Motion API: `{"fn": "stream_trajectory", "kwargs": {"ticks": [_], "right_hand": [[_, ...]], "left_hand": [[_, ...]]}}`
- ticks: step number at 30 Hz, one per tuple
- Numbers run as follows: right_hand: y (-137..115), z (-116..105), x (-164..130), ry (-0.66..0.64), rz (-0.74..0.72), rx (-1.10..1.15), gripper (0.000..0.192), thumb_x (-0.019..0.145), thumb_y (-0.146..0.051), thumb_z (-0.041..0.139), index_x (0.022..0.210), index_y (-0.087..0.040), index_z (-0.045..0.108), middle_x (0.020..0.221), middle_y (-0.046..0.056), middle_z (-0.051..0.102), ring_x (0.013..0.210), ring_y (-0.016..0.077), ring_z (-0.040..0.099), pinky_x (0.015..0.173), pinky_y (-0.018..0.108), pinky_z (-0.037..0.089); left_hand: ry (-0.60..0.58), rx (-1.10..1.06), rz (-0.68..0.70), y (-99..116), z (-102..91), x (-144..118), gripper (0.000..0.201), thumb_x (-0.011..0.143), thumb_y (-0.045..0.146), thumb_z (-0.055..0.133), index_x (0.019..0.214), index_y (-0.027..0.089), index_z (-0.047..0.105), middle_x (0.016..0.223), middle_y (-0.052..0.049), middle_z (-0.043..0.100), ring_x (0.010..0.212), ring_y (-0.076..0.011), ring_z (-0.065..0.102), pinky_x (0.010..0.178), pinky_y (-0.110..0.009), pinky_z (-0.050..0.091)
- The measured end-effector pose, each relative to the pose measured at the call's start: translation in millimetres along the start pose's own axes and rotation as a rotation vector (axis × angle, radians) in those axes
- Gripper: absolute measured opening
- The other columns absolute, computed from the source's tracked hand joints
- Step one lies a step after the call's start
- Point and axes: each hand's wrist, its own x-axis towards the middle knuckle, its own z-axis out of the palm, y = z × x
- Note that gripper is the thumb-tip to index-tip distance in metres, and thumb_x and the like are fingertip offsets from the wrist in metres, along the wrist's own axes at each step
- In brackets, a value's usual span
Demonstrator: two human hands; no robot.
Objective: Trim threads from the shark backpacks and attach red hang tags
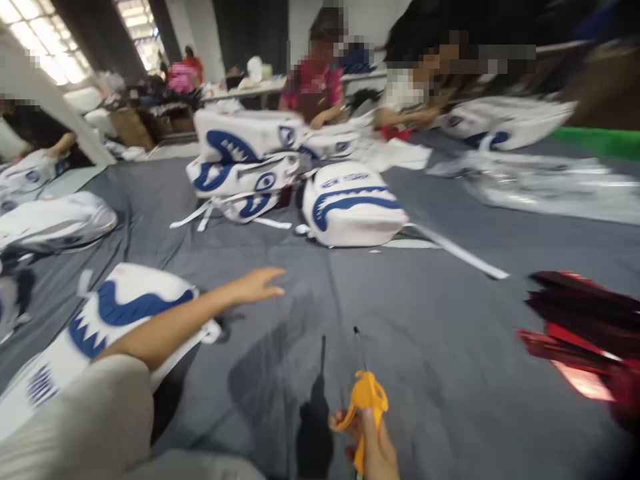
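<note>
The right hand [373,443] sits at six o'clock, fingers clamped around the orange handles of a pair of thread snips [365,393] — blade tip pointing toward twelve. They look light, rigid and sharp-tipped, best held by the handles. The left hand [257,285] stretches out flat, fingers apart and empty, above the grey table cloth [450,320]. A white-and-blue shark-print backpack [350,203] — likely soft and padded — lies at twelve o'clock; another [115,310] lies beneath the left forearm.

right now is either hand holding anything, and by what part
The right hand grips small yellow-handled scissors by the handle, blade tip pointing away. The left hand is open, stretched out above the grey cloth, holding nothing.
</note>
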Motion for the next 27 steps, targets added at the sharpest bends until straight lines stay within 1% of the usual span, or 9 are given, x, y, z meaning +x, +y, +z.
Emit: {"fn": "stream_trajectory", "kwargs": {"ticks": [3, 6, 9, 12, 14, 17, 19, 23, 27], "right_hand": [[4.8, 39.1, -32.6, -0.097, -0.014, -0.131, 0.081, 0.070, -0.086, 0.052, 0.112, -0.018, 0.056, 0.088, 0.010, 0.073, 0.085, 0.0272, 0.070, 0.047, 0.023, 0.041], [33.5, 100.2, -81.8, -0.153, -0.032, -0.256, 0.083, 0.070, -0.088, 0.049, 0.112, -0.017, 0.058, 0.089, 0.011, 0.072, 0.085, 0.0269, 0.069, 0.049, 0.025, 0.042], [64.5, 163.3, -144.7, -0.242, -0.032, -0.339, 0.079, 0.071, -0.089, 0.045, 0.099, -0.016, 0.062, 0.085, 0.012, 0.071, 0.080, 0.0273, 0.068, 0.048, 0.027, 0.040], [76.4, 210.2, -198.9, -0.346, -0.102, -0.449, 0.070, 0.079, -0.083, 0.043, 0.090, -0.017, 0.063, 0.085, 0.011, 0.070, 0.077, 0.0238, 0.065, 0.050, 0.027, 0.040], [74.2, 228.5, -225.4, -0.375, -0.146, -0.494, 0.066, 0.082, -0.080, 0.043, 0.089, -0.017, 0.063, 0.082, 0.009, 0.069, 0.074, 0.0218, 0.064, 0.050, 0.026, 0.039], [68.8, 242.9, -255.1, -0.360, -0.151, -0.524, 0.067, 0.078, -0.082, 0.046, 0.085, -0.018, 0.062, 0.077, 0.008, 0.068, 0.074, 0.0220, 0.064, 0.048, 0.025, 0.037], [70.1, 249.0, -270.6, -0.350, -0.155, -0.543, 0.067, 0.078, -0.083, 0.046, 0.083, -0.018, 0.062, 0.076, 0.008, 0.068, 0.073, 0.0213, 0.063, 0.049, 0.024, 0.037], [86.0, 253.0, -290.7, -0.445, -0.121, -0.550, 0.067, 0.078, -0.083, 0.047, 0.082, -0.018, 0.062, 0.073, 0.006, 0.066, 0.068, 0.0200, 0.060, 0.048, 0.024, 0.033], [107.0, 235.0, -300.7, -0.395, -0.152, -0.519, 0.064, 0.082, -0.079, 0.044, 0.079, -0.018, 0.063, 0.078, 0.008, 0.067, 0.061, 0.0169, 0.054, 0.053, 0.029, 0.038]], "left_hand": [[0.308, 0.158, -0.044, -63.2, -101.0, -110.2, 0.060, 0.086, 0.045, 0.059, 0.138, 0.016, 0.051, 0.142, -0.013, 0.055, 0.126, -0.0254, 0.056, 0.110, -0.041, 0.041], [0.513, 0.330, -0.192, -124.8, -161.9, -233.2, 0.061, 0.088, 0.048, 0.054, 0.141, 0.019, 0.048, 0.145, -0.010, 0.052, 0.135, -0.0263, 0.047, 0.115, -0.043, 0.034], [0.539, 0.417, -0.429, -181.5, -167.2, -354.8, 0.066, 0.090, 0.051, 0.050, 0.146, 0.018, 0.042, 0.155, -0.013, 0.038, 0.146, -0.0305, 0.030, 0.119, -0.049, 0.026], [0.454, 0.403, -0.650, -226.1, -135.5, -449.9, 0.075, 0.090, 0.053, 0.050, 0.151, 0.015, 0.032, 0.161, -0.020, 0.021, 0.149, -0.0362, 0.018, 0.117, -0.055, 0.025], [0.303, 0.376, -0.669, -244.5, -110.2, -491.0, 0.086, 0.085, 0.057, 0.056, 0.154, 0.016, 0.026, 0.163, -0.021, 0.012, 0.150, -0.0390, 0.011, 0.116, -0.058, 0.023], [0.008, 0.377, -0.425, -259.0, -82.9, -521.8, 0.107, 0.071, 0.060, 0.072, 0.157, 0.024, 0.019, 0.164, -0.016, 0.004, 0.151, -0.0388, 0.001, 0.118, -0.059, 0.015], [-0.078, 0.424, -0.273, -266.7, -74.4, -527.8, 0.115, 0.062, 0.053, 0.081, 0.156, 0.028, 0.020, 0.164, -0.014, 0.004, 0.151, -0.0382, 0.001, 0.119, -0.058, 0.011], [-0.023, 0.468, -0.174, -279.1, -78.8, -518.5, 0.089, 0.069, 0.026, 0.076, 0.150, 0.028, 0.038, 0.160, -0.012, 0.027, 0.149, -0.0339, 0.021, 0.119, -0.049, 0.016], [0.199, 0.351, -0.388, -252.0, -115.9, -479.8, 0.031, 0.087, 0.024, 0.055, 0.113, 0.026, 0.071, 0.113, -0.007, 0.073, 0.106, -0.0239, 0.066, 0.090, -0.030, 0.045]]}}
